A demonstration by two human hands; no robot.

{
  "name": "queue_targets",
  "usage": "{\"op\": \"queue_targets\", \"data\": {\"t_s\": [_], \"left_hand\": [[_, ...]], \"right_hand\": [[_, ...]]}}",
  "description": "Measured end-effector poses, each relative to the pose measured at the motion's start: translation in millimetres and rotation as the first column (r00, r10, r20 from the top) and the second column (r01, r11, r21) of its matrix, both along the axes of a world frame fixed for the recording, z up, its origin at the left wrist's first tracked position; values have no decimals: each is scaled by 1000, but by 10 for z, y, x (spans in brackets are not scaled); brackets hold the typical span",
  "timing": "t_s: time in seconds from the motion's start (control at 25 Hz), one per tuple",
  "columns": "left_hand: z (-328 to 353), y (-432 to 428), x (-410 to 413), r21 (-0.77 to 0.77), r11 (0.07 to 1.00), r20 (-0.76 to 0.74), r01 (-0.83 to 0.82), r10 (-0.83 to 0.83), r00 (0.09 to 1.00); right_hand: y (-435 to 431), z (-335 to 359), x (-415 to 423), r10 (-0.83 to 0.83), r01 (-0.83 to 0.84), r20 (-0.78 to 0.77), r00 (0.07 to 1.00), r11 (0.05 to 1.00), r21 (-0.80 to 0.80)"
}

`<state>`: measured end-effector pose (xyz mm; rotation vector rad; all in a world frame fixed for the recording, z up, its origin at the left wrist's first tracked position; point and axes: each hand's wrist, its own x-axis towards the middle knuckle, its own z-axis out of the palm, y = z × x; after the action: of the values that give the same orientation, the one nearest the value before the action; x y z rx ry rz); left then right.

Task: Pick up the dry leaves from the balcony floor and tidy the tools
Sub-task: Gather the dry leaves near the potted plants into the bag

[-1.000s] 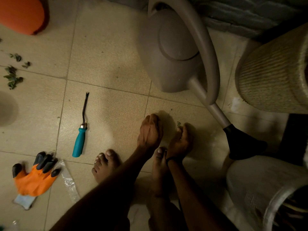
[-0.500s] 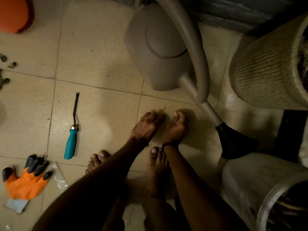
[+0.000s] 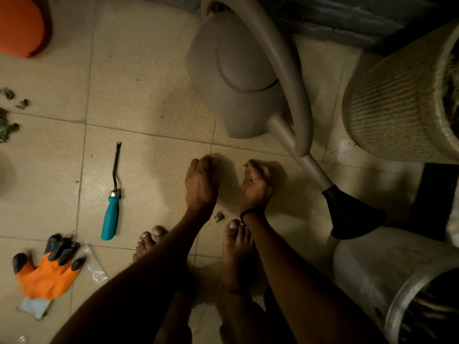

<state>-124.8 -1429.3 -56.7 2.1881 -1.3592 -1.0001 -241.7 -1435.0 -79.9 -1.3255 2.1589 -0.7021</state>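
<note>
Both hands are low over the tiled floor in front of my bare feet. My left hand (image 3: 201,186) shows its back, with the fingers curled under and whatever is inside hidden. My right hand (image 3: 257,186) is cupped with curled fingers, and small dark leaf bits lie in its palm. One dry leaf (image 3: 219,216) lies on the floor between my wrists. More leaves (image 3: 7,126) are scattered at the far left edge. A teal-handled weeder (image 3: 111,216) lies left of my hands. An orange glove with black fingertips (image 3: 47,271) lies at the lower left.
A grey-brown watering can (image 3: 236,78) stands just beyond my hands, its spout and black rose (image 3: 347,214) reaching right. A ribbed planter (image 3: 395,103) and a white pot (image 3: 387,276) crowd the right side. An orange pot (image 3: 19,23) sits top left, and a clear plastic wrapper (image 3: 95,266) beside the glove.
Both hands went from flat on the tiles with fingertips together to curled and slightly apart. One leaf now shows on the floor between the wrists.
</note>
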Motion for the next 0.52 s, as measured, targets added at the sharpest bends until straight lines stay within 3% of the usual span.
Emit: {"op": "queue_targets", "data": {"t_s": [0.12,0.32,0.44,0.52], "left_hand": [[49,154,347,0,996,42,-85,85,996],[86,482,715,63,992,63,-111,108,992],[214,525,716,68,973,65,-218,214,975],[278,525,700,98,945,55,-312,308,950]], "right_hand": [[-132,38,86,50,-48,-70,996,999,21],[107,175,335,100,-90,-26,995,963,253],[493,313,520,64,-64,4,998,971,230],[811,349,577,9,7,-48,999,949,317]]}}
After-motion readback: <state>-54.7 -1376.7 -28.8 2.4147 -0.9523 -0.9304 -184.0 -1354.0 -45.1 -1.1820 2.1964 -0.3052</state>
